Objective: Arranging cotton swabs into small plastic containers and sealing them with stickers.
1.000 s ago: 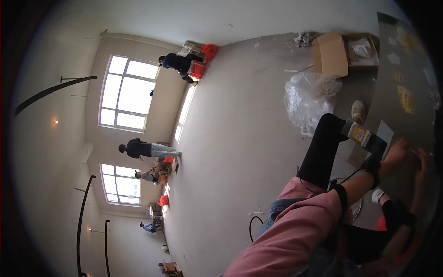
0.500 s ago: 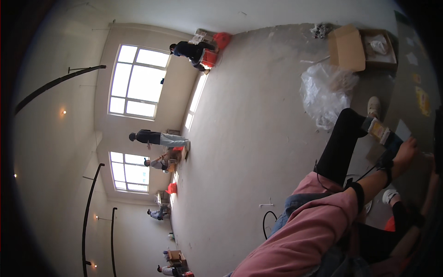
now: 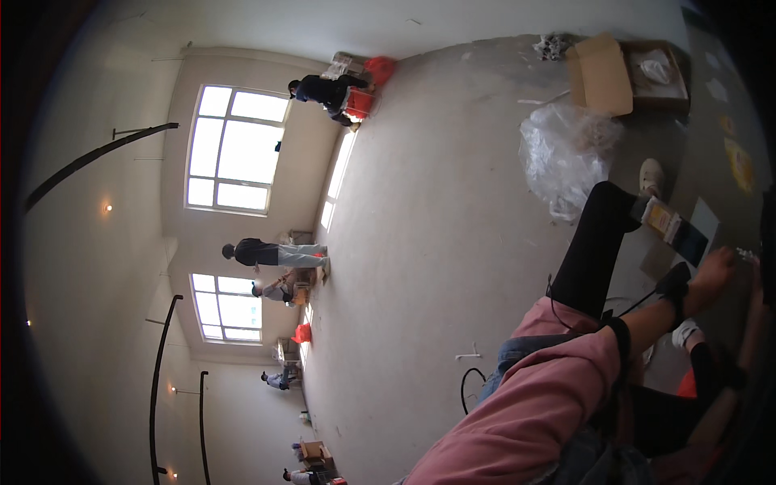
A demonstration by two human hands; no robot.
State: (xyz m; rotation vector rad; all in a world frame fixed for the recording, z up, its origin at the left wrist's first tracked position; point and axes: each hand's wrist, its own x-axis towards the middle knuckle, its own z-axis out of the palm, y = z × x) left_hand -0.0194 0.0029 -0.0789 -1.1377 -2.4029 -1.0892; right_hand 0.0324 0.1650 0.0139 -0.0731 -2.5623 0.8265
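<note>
The left hand (image 3: pixel 715 275), fingers curled, grip unclear, reached rightward past a dark box (image 3: pixel 675 229) lying just up-left of it.

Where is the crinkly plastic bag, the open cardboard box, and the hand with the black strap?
Clear plastic bag (image 3: pixel 566 158), head view, middle of the crumpled heap.
Cardboard box (image 3: pixel 602 74), head view, on its open flap.
Left hand (image 3: pixel 711 275), head view, back of the hand.

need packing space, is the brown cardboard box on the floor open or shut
Open: the brown cardboard box has its flap folded out, with crumpled white material visible inside.
</note>
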